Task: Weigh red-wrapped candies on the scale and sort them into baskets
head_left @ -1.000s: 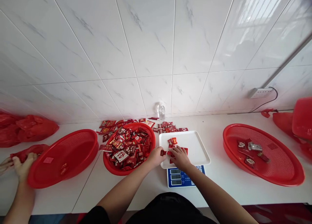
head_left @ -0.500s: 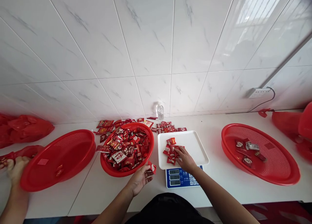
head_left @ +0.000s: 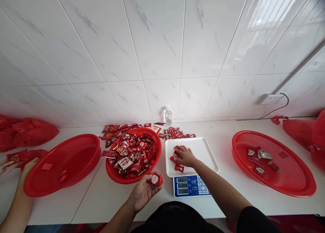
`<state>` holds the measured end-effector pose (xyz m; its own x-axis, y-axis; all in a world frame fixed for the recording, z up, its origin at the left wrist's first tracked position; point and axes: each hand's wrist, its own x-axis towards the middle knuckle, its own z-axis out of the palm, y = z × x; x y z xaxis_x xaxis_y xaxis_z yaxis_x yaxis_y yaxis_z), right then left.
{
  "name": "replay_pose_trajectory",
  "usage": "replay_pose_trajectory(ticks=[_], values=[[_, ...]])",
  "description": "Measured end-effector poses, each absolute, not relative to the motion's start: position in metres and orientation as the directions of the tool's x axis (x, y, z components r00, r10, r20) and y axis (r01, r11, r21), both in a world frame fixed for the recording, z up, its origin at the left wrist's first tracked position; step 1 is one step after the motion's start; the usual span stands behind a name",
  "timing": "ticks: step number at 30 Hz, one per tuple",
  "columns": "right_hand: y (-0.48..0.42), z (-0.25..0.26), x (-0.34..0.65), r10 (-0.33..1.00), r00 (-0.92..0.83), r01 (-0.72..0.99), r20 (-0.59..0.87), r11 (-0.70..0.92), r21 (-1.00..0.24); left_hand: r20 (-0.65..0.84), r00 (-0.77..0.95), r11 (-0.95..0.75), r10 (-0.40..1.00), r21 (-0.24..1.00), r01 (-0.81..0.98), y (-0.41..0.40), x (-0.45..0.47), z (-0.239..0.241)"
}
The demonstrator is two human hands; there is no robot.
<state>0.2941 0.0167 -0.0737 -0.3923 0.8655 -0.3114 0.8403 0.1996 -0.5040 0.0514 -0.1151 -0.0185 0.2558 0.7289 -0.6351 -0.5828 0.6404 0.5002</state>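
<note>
In front of the full basket, my left hand point(head_left: 142, 194) is turned palm up and pinches a small red candy packet point(head_left: 155, 179) with a round pale label. My right hand point(head_left: 186, 156) lies over the left part of the white scale tray point(head_left: 207, 155). Its fingers stretch across several red candy packets point(head_left: 179, 168) and partly hide them. Below the tray shows the blue panel of the digital scale point(head_left: 186, 186). A red basket point(head_left: 108, 173) heaped with mixed red-wrapped candies point(head_left: 134, 155) stands left of the scale.
Left stands a red basket point(head_left: 83, 148) beside another person's hands point(head_left: 29, 167); red bags point(head_left: 35, 130) lie behind. At right, a red basket point(head_left: 299, 179) holds several packets. Loose candies point(head_left: 175, 133) and a clear bottle point(head_left: 168, 116) sit by the wall. A power strip point(head_left: 271, 98) hangs right.
My right hand has moved up and left over the packets on the tray. My left hand has shifted slightly down, its packet now facing up. The other person's second hand has come into view.
</note>
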Motion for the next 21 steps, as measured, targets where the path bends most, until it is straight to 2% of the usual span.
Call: replay_pose_trajectory(ticks=[3,6,10,12,15,18,21], values=[[0.001,-0.077,0.301,0.872,-0.403,0.835,-0.277,0.227,-0.501,-0.654,0.243,0.646,0.717,0.490,-0.586,-0.118,0.051,-0.020],[-0.021,-0.081,0.308,0.896,-0.418,0.806,-0.151,0.289,-0.517,-0.666,0.254,0.663,0.701,0.479,-0.575,-0.119,0.052,-0.022],[-0.059,-0.080,0.306,0.895,-0.447,0.700,-0.005,0.346,-0.625,-0.664,0.265,0.688,0.699,0.525,-0.501,-0.116,0.060,-0.026],[-0.076,-0.073,0.299,0.915,-0.404,0.623,0.004,0.278,-0.731,-0.647,0.280,0.696,0.709,0.581,-0.421,-0.114,0.069,-0.028],[-0.095,-0.060,0.286,0.934,-0.350,0.464,-0.072,0.106,-0.879,-0.584,0.347,0.674,0.734,0.685,-0.276,-0.110,0.086,-0.029],[-0.102,-0.054,0.278,0.918,-0.374,0.336,-0.132,0.001,-0.942,-0.506,0.383,0.597,0.773,0.784,-0.169,-0.104,0.103,-0.028],[-0.103,-0.055,0.277,0.911,-0.340,0.212,-0.233,-0.167,-0.963,-0.483,0.359,0.545,0.799,0.833,-0.092,-0.099,0.113,-0.026]])
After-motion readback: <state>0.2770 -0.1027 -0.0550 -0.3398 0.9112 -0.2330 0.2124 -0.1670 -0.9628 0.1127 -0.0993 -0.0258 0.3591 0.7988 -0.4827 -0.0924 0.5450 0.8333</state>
